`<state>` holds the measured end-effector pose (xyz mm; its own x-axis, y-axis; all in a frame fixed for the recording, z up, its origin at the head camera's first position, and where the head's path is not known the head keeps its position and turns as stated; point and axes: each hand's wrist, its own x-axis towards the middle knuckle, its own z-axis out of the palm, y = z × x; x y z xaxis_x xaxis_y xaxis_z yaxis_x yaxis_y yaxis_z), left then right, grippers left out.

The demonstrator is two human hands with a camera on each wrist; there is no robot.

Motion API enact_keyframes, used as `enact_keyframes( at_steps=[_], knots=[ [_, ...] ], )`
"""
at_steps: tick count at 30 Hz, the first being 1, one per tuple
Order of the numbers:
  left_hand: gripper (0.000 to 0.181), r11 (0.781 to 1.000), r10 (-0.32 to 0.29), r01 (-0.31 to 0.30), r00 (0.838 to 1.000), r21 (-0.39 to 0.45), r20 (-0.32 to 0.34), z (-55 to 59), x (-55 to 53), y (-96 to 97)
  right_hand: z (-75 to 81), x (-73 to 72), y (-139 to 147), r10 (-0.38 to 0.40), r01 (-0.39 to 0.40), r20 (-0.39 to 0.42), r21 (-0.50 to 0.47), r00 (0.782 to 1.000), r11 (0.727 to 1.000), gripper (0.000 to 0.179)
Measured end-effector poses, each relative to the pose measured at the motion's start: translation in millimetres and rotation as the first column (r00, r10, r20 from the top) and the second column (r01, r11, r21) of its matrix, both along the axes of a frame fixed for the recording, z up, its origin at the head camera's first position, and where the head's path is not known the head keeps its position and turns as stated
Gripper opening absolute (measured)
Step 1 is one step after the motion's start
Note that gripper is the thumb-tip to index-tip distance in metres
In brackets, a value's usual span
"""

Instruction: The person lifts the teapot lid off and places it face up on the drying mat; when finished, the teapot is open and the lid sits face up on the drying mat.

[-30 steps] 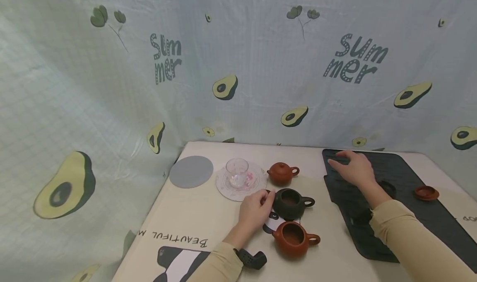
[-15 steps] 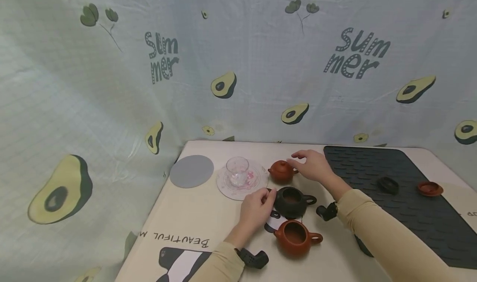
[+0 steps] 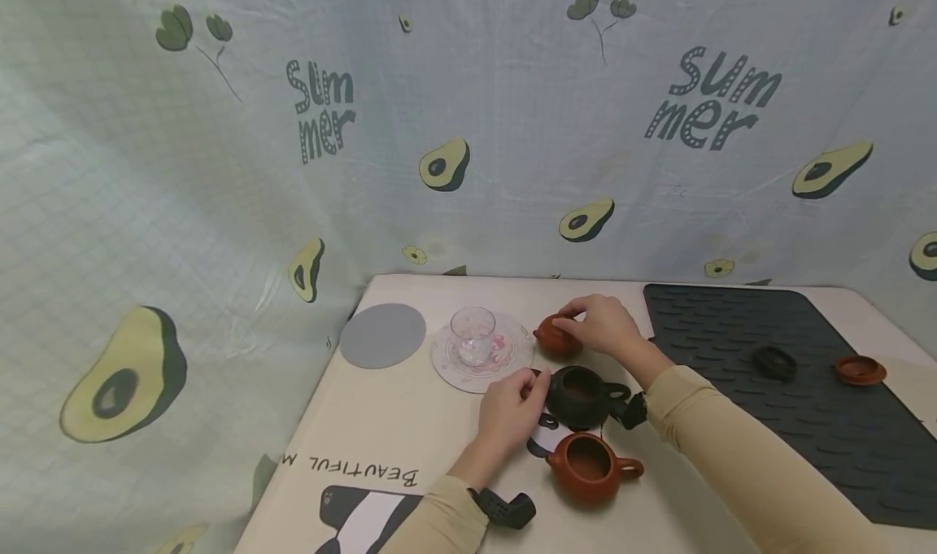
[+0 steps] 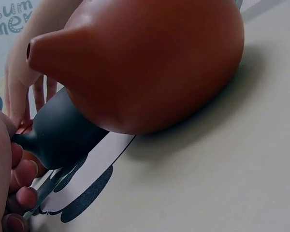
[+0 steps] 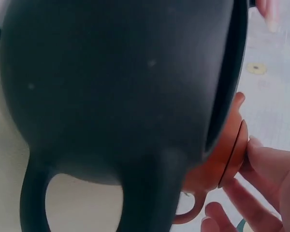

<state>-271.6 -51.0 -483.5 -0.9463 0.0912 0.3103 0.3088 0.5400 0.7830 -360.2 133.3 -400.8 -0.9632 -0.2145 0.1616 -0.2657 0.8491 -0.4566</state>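
Observation:
My left hand (image 3: 511,407) pinches the spout of a black lidless teapot (image 3: 578,398), which stands in the middle of the table. Behind it sits a small reddish-brown teapot (image 3: 554,339) with its lid (image 5: 240,153) on. My right hand (image 3: 602,324) reaches over this teapot from the right, thumb and fingers at the lid, pinching it around the knob, which they hide. Nearest to me stands another reddish-brown teapot (image 3: 588,468), lidless, its spout to the left; it looms large in the left wrist view.
A clear glass cup (image 3: 472,338) stands on a pink-patterned round coaster (image 3: 448,372). Left of it lies a grey round mat (image 3: 382,336). On the right, a dark ribbed mat (image 3: 721,318) bears a black lid (image 3: 774,364) and a reddish-brown lid (image 3: 860,369).
My right hand has moved left from above the dark mat to the rear teapot's lid, its fingers closing there. The left hand keeps its hold on the black teapot's spout.

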Motion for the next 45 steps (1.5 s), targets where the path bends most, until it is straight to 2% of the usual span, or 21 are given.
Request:
enact_keyframes(
  at_steps=[5, 9, 12, 15, 19, 20, 22, 24, 25, 28, 32, 36, 40, 45],
  knots=[
    [0.038, 0.999, 0.05, -0.05, 0.999, 0.007, 0.018, 6.4, 0.3, 5.9, 2.9, 2.7, 1, -0.03, 0.03, -0.019, 0.002, 0.999, 1.0, 0.026],
    [0.041, 0.997, 0.066, -0.07, 0.995, 0.04, 0.077, 15.4, -7.2, 7.9, 3.8, 6.0, -2, -0.053, 0.053, -0.016, 0.005, 0.998, 0.999, 0.025],
    [0.041, 0.998, 0.055, -0.058, 0.994, 0.025, 0.096, 24.3, -22.1, 8.7, 2.7, 7.7, -6, -0.066, 0.066, -0.014, 0.014, 0.998, 0.998, 0.025],
    [0.039, 0.998, 0.06, -0.058, 0.989, -0.023, 0.135, 28.3, -39.7, 11.4, -3.0, 9.0, -8, -0.074, 0.074, 0.004, 0.006, 0.997, 0.997, 0.025],
    [0.039, 0.996, 0.073, -0.058, 0.969, -0.071, 0.236, 21.4, -61.9, 13.5, -15.9, 7.0, -6, -0.08, 0.081, 0.017, -0.063, 0.997, 0.995, 0.028],
    [0.039, 0.996, 0.071, -0.054, 0.963, -0.073, 0.259, 19.1, -65.4, 12.9, -18.3, 6.6, -5, -0.078, 0.08, 0.018, -0.095, 0.997, 0.992, 0.029],
    [0.041, 0.996, 0.063, -0.044, 0.962, -0.075, 0.264, 14.0, -72.0, 11.0, -20.7, 5.9, -1, -0.087, 0.094, 0.042, -0.208, 0.995, 0.974, 0.031],
    [0.043, 0.998, 0.043, -0.03, 0.963, -0.053, 0.266, 10.6, -76.8, 9.0, -20.1, 4.9, 6, -0.09, 0.118, 0.093, -0.35, 0.992, 0.929, 0.034],
    [0.044, 0.999, 0.032, -0.023, 0.966, -0.037, 0.258, 9.6, -78.6, 8.3, -18.5, 4.5, 9, -0.093, 0.14, 0.13, -0.42, 0.987, 0.897, 0.036],
    [0.046, 1.0, 0.02, -0.015, 0.978, -0.026, 0.205, 8.9, -82.2, 8.2, -11.6, 3.1, 20, -0.062, 0.198, 0.241, -0.599, 0.969, 0.776, 0.043],
    [0.046, 0.997, 0.056, -0.05, 0.993, -0.057, 0.101, 9.8, -83.5, 9.6, -1.9, 4.6, 32, 0.038, 0.236, 0.334, -0.738, 0.942, 0.633, 0.051],
    [0.045, 0.994, 0.091, -0.087, 0.994, -0.071, 0.065, 10.0, -82.9, 10.6, 1.5, 10.1, 44, 0.123, 0.274, 0.386, -0.814, 0.914, 0.512, 0.052],
    [0.044, 0.995, 0.089, -0.085, 0.993, -0.044, 0.075, 10.0, -81.8, 11.5, -0.1, 15.7, 56, 0.172, 0.288, 0.398, -0.846, 0.901, 0.448, 0.054],
    [0.044, 0.997, 0.081, -0.079, 0.994, -0.025, 0.076, 8.7, -81.4, 13.5, -3.7, 21.8, 66, 0.224, 0.287, 0.4, -0.866, 0.889, 0.41, 0.054]
  ],
)
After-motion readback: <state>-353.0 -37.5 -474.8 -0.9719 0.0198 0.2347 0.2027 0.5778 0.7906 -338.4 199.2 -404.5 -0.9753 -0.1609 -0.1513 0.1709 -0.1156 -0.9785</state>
